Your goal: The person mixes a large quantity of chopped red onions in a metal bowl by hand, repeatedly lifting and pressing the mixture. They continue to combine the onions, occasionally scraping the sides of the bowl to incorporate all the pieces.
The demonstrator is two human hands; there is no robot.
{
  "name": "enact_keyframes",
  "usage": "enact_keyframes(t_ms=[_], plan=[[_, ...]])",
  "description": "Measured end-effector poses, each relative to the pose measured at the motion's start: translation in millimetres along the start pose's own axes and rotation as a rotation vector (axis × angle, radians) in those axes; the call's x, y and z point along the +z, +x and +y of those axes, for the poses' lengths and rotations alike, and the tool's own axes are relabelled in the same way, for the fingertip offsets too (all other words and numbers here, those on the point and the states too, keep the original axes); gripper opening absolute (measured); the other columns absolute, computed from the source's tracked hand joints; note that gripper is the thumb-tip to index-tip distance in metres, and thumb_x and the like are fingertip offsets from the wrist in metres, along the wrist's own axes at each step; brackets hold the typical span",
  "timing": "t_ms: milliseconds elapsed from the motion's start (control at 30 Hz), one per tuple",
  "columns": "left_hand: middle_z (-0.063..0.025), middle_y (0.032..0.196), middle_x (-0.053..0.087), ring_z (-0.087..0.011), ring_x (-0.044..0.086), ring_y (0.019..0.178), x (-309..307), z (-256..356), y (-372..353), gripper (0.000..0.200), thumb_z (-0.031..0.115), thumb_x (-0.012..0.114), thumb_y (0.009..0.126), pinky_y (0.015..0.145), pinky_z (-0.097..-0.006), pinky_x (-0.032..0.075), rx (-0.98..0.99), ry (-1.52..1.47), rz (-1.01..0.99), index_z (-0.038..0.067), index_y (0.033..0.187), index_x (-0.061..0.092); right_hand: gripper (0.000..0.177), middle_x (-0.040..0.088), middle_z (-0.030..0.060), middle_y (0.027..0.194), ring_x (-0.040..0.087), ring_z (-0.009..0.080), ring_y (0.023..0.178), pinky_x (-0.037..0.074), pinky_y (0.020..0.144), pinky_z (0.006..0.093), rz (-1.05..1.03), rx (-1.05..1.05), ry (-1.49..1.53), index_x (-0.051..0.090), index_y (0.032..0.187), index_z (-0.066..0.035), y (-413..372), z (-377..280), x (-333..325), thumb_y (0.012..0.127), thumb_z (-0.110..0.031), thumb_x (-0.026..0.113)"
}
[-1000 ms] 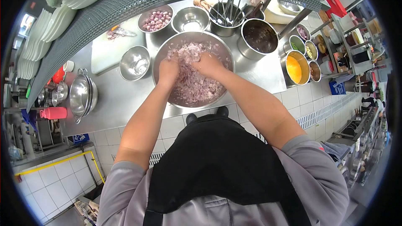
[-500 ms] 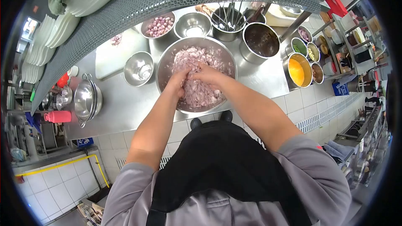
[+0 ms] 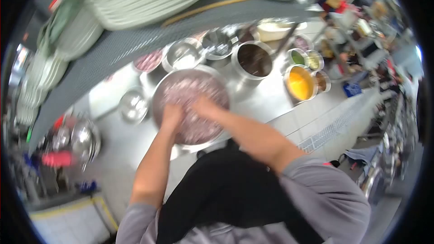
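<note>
A large steel bowl (image 3: pixel 157 101) full of sliced shallots (image 3: pixel 192 91) stands on the counter before me. Both of my hands are down in the slices, touching them. My left hand (image 3: pixel 173 114) lies at the left part of the heap, and my right hand (image 3: pixel 205 107) is a short way to its right, angled inward. The fingers of each hand are sunk among the slices and smeared by motion, so their grip is hidden.
Left of the bowl stand a small steel bowl (image 3: pixel 134 106) and a white cutting board (image 3: pixel 110 95). Behind are whole shallots (image 3: pixel 148 61) and a dark-filled pot (image 3: pixel 254 59). A container of orange liquid (image 3: pixel 299 84) is at the right. A plate-laden mesh shelf (image 3: pixel 135 47) overhangs the counter.
My head view has tilted and shifted, blurring the picture, so the bowl appears further left and lower. My hands have sunk into the slices, with a wider gap between them.
</note>
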State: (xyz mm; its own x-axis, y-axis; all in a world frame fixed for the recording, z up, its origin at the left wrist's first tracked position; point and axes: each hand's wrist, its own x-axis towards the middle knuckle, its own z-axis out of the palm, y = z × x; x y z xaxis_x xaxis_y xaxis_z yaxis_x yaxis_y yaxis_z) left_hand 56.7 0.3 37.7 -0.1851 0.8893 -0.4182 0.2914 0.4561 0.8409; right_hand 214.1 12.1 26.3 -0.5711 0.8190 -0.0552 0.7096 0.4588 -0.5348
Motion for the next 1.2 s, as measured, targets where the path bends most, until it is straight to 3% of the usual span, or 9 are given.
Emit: enact_keyframes(t_ms=[100,467,633,733,867,933,1000,1067,1200], plan=[[-0.0187,0.105,0.063,-0.0253,0.06,0.095,5,5,-5,0.033,0.005,0.043,0.083,0.081,-0.036,0.046,0.27,-0.061,-0.084,-0.005,0.11,0.058,0.037,0.05,0.0214,0.128,0.046,0.0346,0.119,0.035,0.103,0.0404,0.212,0.215,0.519,0.056,0.122,-0.008,15,12,35,0.089,-0.023,0.047],[-0.0137,0.071,0.061,-0.0219,0.058,0.068,-11,7,2,0.03,0.02,0.049,0.085,0.062,-0.0367,0.044,0.094,0.113,-0.028,-0.006,0.084,0.062,0.032,0.066,0.0223,0.087,0.063,0.0372,0.088,0.05,0.079,0.0445,0.066,0.195,0.218,0.067,0.094,-0.003,18,-16,-35,0.079,-0.03,0.057],[-0.024,0.109,0.061,-0.0371,0.058,0.104,-42,53,-33,0.04,0.024,0.064,0.08,0.09,-0.0395,0.046,0.339,0.688,-0.318,-0.001,0.111,0.06,0.029,0.063,0.0196,0.105,0.06,0.0344,0.1,0.048,0.085,0.0434,-0.365,-0.093,-0.135,0.063,0.097,-0.002,30,10,-42,0.074,-0.019,0.06],[-0.026,0.128,0.048,-0.0395,0.046,0.119,-40,45,-13,0.053,0.027,0.063,0.081,0.1,-0.0415,0.038,0.528,0.855,0.003,0.001,0.126,0.05,0.032,0.065,0.0177,0.103,0.062,0.0343,0.097,0.051,0.079,0.045,-0.071,0.027,-0.133,0.065,0.102,-0.002,30,0,-80,0.087,-0.026,0.052],[-0.0185,0.133,0.047,-0.0297,0.044,0.123,-6,-16,59,0.052,0.029,0.053,0.09,0.104,-0.0356,0.032,0.336,-0.024,-0.064,-0.002,0.131,0.044,0.043,0.058,0.0167,0.121,0.058,0.0302,0.106,0.047,0.09,0.0385,0.239,0.163,0.295,0.053,0.125,-0.004,71,45,4,0.085,-0.022,0.057],[-0.01,0.117,0.057,-0.0204,0.051,0.11,15,-38,86,0.034,0.022,0.047,0.092,0.096,-0.0316,0.037,0.317,-0.289,-0.129,0.002,0.119,0.055,0.031,0.064,0.0107,0.107,0.06,0.0184,0.097,0.049,0.083,0.0328,0.161,0.387,1.16,0.058,0.115,-0.003,77,36,32,0.09,-0.019,0.051],[-0.007,0.109,0.059,-0.0158,0.055,0.101,24,-13,66,0.03,0.019,0.048,0.091,0.088,-0.029,0.042,0.201,-0.549,-0.076,0.004,0.116,0.055,0.023,0.064,0.0102,0.099,0.059,0.0147,0.093,0.047,0.081,0.031,0.431,0.149,1.007,0.06,0.108,-0.002,85,27,47,0.088,-0.012,0.052],[-0.0055,0.105,0.06,-0.0146,0.057,0.096,23,-14,64,0.024,0.012,0.047,0.09,0.082,-0.0272,0.045,0.251,-0.59,-0.046,0.004,0.111,0.055,0.037,0.059,0.0138,0.12,0.052,0.021,0.117,0.038,0.1,0.0316,0.174,0.034,0.895,0.055,0.121,-0.002,83,27,27,0.085,-0.008,0.052],[-0.0187,0.112,0.06,-0.024,0.058,0.104,16,-5,43,0.033,0.015,0.049,0.093,0.088,-0.032,0.044,0.266,-0.452,0.169,-0.006,0.117,0.053,0.042,0.054,0.0211,0.124,0.05,0.033,0.118,0.038,0.101,0.036,0.377,0.198,0.569,0.052,0.122,0.001,50,-13,-1,0.082,-0.012,0.058]])
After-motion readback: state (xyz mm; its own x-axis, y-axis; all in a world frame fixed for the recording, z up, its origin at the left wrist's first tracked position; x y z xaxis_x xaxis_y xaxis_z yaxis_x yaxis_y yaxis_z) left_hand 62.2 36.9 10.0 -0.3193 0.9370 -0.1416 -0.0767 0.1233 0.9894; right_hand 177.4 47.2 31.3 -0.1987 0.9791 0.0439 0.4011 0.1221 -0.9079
